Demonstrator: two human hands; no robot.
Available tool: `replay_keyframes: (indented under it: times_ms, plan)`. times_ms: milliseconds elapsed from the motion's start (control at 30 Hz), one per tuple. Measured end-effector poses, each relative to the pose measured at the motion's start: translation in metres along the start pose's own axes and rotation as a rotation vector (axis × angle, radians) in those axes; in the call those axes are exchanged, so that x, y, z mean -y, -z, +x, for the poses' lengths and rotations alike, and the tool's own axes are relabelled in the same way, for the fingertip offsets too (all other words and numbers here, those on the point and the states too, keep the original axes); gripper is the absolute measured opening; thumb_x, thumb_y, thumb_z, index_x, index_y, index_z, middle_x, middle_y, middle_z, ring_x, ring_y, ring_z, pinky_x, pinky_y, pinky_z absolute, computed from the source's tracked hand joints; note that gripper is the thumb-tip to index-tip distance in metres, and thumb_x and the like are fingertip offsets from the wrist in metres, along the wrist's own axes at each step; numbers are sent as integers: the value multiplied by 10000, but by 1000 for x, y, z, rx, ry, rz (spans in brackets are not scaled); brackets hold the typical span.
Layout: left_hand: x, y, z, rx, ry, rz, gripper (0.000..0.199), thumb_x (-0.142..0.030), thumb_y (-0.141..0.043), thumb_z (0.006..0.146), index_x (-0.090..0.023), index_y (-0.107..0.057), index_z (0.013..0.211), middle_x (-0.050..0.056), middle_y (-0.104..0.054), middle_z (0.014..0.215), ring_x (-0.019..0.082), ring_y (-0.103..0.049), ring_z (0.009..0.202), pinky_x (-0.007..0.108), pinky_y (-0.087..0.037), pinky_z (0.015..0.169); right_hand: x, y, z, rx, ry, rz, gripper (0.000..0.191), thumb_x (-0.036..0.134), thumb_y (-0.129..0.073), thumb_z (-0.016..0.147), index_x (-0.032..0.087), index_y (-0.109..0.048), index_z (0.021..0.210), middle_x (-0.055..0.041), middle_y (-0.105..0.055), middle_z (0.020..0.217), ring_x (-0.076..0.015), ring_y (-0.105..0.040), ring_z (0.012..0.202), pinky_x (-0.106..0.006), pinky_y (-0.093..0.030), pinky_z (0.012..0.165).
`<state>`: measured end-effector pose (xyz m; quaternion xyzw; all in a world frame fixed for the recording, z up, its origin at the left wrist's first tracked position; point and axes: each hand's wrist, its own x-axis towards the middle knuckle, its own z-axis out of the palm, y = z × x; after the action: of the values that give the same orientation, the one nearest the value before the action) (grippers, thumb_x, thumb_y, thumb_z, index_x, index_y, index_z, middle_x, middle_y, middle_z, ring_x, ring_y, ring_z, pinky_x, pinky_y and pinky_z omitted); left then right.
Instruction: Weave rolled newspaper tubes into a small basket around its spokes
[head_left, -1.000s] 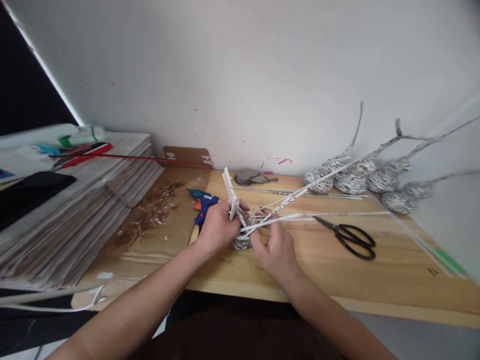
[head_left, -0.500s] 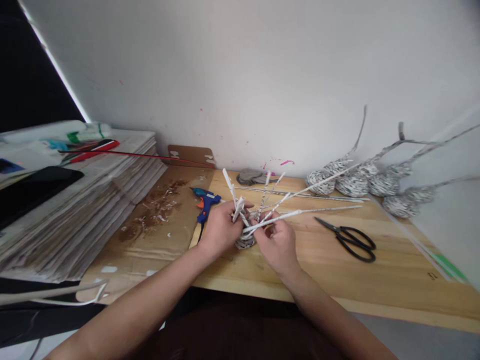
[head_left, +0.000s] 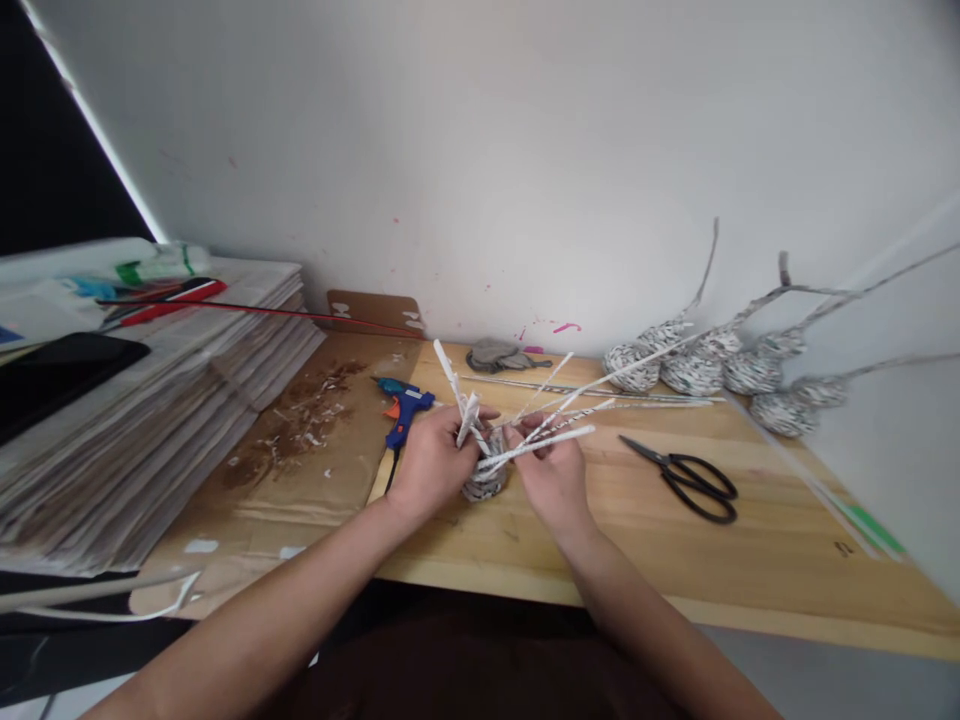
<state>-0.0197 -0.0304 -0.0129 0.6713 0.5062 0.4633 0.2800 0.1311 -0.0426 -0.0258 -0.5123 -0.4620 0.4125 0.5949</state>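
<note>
A small woven basket (head_left: 484,489) of rolled newspaper stands on the wooden table, with several white paper tubes (head_left: 566,439) sticking out of it at different angles. My left hand (head_left: 433,462) is closed around the basket's left side, where upright tubes (head_left: 448,370) rise by the thumb. At the basket's right side, my right hand (head_left: 556,482) has its fingers bent in a pinch at the base of the tubes that lean right. The fingertips of both hands are partly hidden behind tubes.
Black-handled scissors (head_left: 690,480) lie to the right. A blue glue gun (head_left: 406,411) lies left, near a stack of newspapers (head_left: 187,400). Several gourd-shaped woven paper pieces (head_left: 694,372) stand along the wall. A grey cloth-like item (head_left: 499,355) and loose paper tubes (head_left: 637,397) lie behind the basket.
The tube that stood upright by my right fingers now leans down to the right, and the tubes there have shifted. My left hand keeps its hold. The whole view has moved slightly.
</note>
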Motion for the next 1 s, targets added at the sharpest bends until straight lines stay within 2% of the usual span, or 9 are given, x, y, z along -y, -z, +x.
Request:
replay_keyframes:
  times_ms: [133, 233, 333, 533, 667, 767, 900, 1000]
  plan:
    - [-1, 1, -1, 0, 5, -2, 311, -140, -630, 798, -213, -764, 1069, 41, -787, 966, 191, -728, 848, 265, -556, 748, 2, 1, 4, -33, -123, 44, 471, 402, -789, 679, 197, -535, 1018, 36, -663, 662, -167, -633, 561, -282, -500, 531]
    - [0, 1, -2, 4, 10, -25, 326, -154, -627, 809, -212, -752, 1105, 43, -787, 954, 192, -730, 849, 266, -559, 748, 5, 0, 3, 23, -137, 34, 410, 406, -783, 682, 190, -570, 958, 34, -656, 635, -163, -622, 550, -276, -488, 521]
    - [0, 1, -2, 7, 10, -16, 320, -159, -621, 813, -210, -752, 1101, 45, -789, 942, 192, -733, 850, 264, -558, 750, 6, -1, -1, 56, 9, -79, 242, 364, -744, 741, 190, -622, 857, -1, -682, 698, -169, -644, 636, -285, -512, 606]
    - [-6, 4, 1, 56, 9, 53, 242, -151, -623, 800, -231, -785, 961, 15, -788, 904, 184, -728, 839, 265, -545, 777, 0, -1, -9, 4, 308, -256, 102, 259, -674, 820, 204, -634, 896, -26, -689, 809, -167, -648, 695, -286, -521, 661]
    - [-7, 3, 1, 81, 56, 9, 196, -154, -631, 791, -227, -784, 892, 4, -781, 846, 174, -721, 787, 253, -538, 744, -2, -2, -10, -22, 317, -111, 102, 254, -659, 857, 206, -634, 944, -25, -691, 832, -163, -659, 724, -290, -535, 688]
    - [-7, 1, 0, 57, 99, -41, 151, -169, -647, 783, -213, -766, 865, 1, -768, 798, 168, -707, 738, 243, -530, 698, 1, -2, -7, -66, 247, 41, 121, 294, -670, 863, 203, -624, 928, 1, -663, 773, -138, -632, 648, -269, -526, 617]
    - [-5, -1, -1, 56, 83, -10, 125, -153, -631, 783, -211, -736, 819, -6, -756, 787, 159, -693, 743, 235, -512, 701, 11, -3, -1, -93, 200, 216, 197, 340, -695, 852, 206, -604, 965, 36, -625, 720, -106, -592, 528, -238, -495, 498]
    - [-5, -1, -2, 55, 76, -32, 125, -152, -621, 785, -210, -726, 820, -3, -751, 778, 156, -686, 727, 235, -510, 691, 16, -5, 1, -96, 172, 257, 292, 340, -737, 812, 215, -603, 1039, 34, -642, 771, -117, -639, 568, -256, -541, 540]
